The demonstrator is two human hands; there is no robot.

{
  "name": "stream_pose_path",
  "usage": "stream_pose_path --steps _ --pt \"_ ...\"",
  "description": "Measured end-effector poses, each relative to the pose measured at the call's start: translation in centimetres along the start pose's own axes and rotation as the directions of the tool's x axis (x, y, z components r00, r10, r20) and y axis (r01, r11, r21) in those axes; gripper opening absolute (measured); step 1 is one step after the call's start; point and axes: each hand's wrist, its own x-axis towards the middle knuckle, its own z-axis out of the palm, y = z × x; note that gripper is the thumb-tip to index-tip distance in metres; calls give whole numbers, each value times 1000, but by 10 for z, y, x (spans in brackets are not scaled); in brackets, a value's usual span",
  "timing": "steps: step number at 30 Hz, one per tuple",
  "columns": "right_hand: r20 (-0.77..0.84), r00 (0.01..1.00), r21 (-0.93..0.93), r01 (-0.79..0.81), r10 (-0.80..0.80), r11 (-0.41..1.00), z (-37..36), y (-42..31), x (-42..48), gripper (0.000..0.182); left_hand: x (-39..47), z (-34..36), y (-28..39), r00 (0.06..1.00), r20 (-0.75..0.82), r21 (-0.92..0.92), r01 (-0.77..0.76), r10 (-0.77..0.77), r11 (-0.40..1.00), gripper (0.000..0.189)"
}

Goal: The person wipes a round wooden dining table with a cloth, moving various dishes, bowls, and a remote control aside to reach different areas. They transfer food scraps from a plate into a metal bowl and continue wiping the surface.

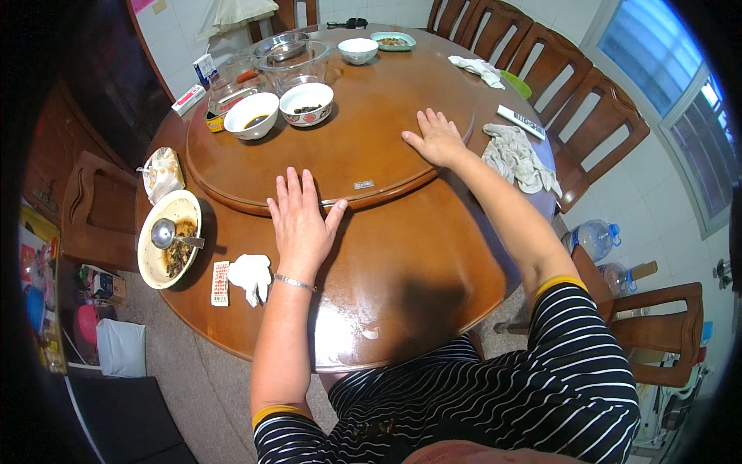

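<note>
Both palms face down at the near part of a round wooden turntable [371, 145] on a brown wooden table [394, 249]. My left hand [300, 223] reaches over the turntable's front rim, fingers spread and holding nothing. Further right, my right hand [436, 138] rests near the rim with its fingers apart, also holding nothing. On the turntable's left side stand a white bowl with dark liquid [251, 117] and a patterned bowl with dark pieces [306, 105]. Behind them is a clear glass bowl [295, 66].
An oval dish [153, 249] with food and a metal ladle [164, 233] sits at the table's left edge. Beside it lie a paper packet [220, 284] and a crumpled white tissue [252, 277]. Rags [516, 156] and a remote control [522, 122] lie right. Wooden chairs [597, 122] line that side.
</note>
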Motion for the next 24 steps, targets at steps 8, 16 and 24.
stream_pose_path --steps 8,16,24 --pt "-23 1000 20 -9 10 1000 -2 -58 -37 82 -3 6 1 994 -7 -2 -113 113 994 73" --pt "-283 884 143 422 -371 895 7 -21 -107 55 -2 -2 -3 996 86 139 -29 17 990 70" --pt "-538 837 126 -41 103 991 -3 149 -123 41 2 -7 -9 987 89 200 113 -133 973 76"
